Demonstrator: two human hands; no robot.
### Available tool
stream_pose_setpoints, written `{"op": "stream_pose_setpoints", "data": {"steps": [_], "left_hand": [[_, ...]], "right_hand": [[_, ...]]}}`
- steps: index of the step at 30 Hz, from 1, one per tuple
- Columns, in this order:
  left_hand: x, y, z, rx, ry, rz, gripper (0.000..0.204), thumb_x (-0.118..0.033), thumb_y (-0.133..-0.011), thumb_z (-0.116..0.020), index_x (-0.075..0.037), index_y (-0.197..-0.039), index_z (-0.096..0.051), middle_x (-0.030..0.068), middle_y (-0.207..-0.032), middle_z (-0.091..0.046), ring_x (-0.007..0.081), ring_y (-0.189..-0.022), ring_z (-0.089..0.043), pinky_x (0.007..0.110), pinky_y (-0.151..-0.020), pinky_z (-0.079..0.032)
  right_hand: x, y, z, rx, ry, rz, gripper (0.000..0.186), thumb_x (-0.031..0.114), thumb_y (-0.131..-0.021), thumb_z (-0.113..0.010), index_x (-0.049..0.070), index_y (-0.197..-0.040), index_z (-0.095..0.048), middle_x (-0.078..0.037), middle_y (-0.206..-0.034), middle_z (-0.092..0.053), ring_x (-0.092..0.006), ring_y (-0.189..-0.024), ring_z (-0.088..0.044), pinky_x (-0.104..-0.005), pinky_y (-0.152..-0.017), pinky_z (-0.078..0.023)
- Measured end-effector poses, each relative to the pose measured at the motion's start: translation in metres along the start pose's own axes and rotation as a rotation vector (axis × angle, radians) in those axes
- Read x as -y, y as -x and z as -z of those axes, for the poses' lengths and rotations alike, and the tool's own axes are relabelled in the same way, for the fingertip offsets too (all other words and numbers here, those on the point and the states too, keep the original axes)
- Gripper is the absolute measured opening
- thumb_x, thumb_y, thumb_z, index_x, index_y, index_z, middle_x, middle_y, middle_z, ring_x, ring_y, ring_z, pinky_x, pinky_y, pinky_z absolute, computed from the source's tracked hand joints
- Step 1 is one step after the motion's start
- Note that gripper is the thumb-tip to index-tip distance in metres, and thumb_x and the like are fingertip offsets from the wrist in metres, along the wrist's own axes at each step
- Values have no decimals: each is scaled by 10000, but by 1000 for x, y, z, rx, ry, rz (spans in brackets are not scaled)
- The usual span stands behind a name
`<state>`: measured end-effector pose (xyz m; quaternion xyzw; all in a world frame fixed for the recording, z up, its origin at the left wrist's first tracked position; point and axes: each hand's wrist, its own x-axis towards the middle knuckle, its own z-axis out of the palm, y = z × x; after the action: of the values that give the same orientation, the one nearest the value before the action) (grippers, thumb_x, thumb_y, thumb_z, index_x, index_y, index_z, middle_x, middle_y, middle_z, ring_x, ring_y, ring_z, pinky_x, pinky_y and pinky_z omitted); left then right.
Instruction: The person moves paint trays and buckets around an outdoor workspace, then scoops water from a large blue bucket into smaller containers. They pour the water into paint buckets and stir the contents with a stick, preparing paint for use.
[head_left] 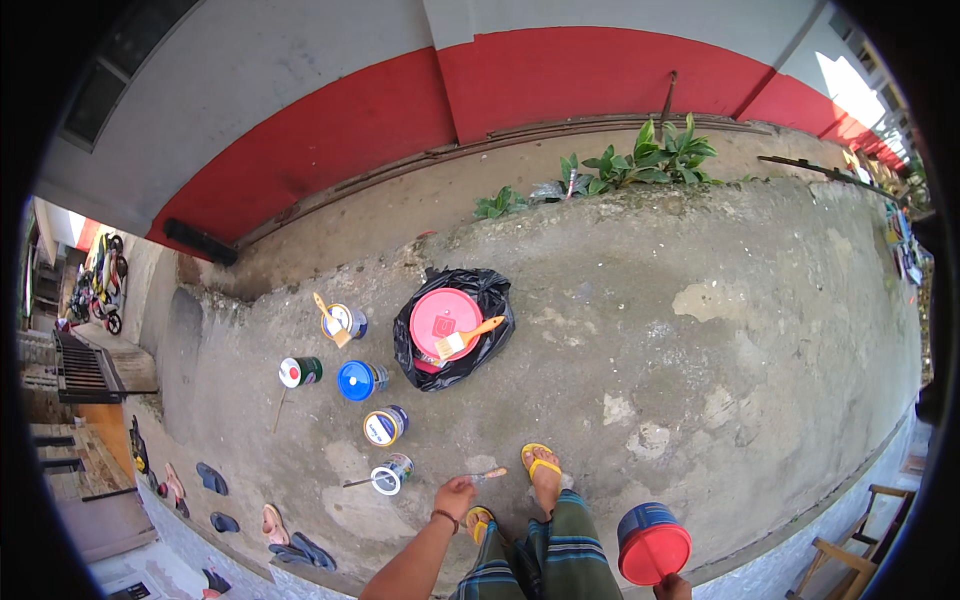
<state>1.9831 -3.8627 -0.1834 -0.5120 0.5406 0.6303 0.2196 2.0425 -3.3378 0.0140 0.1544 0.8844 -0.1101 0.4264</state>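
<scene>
I stand on a rough concrete floor (700,380) in yellow flip-flops (541,466). My left hand (455,496) is shut on a small paintbrush (489,475) whose tip points right, toward my foot. At the lower right, my right hand (673,587) barely shows at the frame's edge and carries a blue paint can with a red lid (652,546). An open small can with a stick in it (391,474) stands on the floor just left of my left hand.
Several paint cans lie ahead: one with a brush (344,321), a green one (300,371), a blue-lidded one (358,380), another (385,426). A red-lidded bucket in a black bag (447,322) carries an orange brush. Sandals (212,478) left, plants (655,158) by the red wall, wooden chair (860,545).
</scene>
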Motion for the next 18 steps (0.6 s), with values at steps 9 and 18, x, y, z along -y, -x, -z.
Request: {"op": "stream_pose_setpoints", "data": {"steps": [9, 18], "left_hand": [[-30, 211, 78, 238, -815, 92, 280, -192, -878, -616, -38, -1111, -644, 107, -954, -717, 205, -824, -708, 323, -657, -547], [-272, 234, 26, -305, -880, 65, 275, -220, -944, -501, -37, -1139, -566, 132, -1082, -655, 255, -898, -676, 427, -650, -553]], "right_hand": [[-61, 134, -41, -43, -436, -286, 362, 336, -759, -616, 27, -929, -696, -212, -952, -685, -367, -922, -658, -445, -839, -519], [-164, 150, -106, -157, -1036, -729, 271, 231, -766, -591, 5, -878, -691, -211, -861, -691, -350, -822, -669, -421, -753, -528]]}}
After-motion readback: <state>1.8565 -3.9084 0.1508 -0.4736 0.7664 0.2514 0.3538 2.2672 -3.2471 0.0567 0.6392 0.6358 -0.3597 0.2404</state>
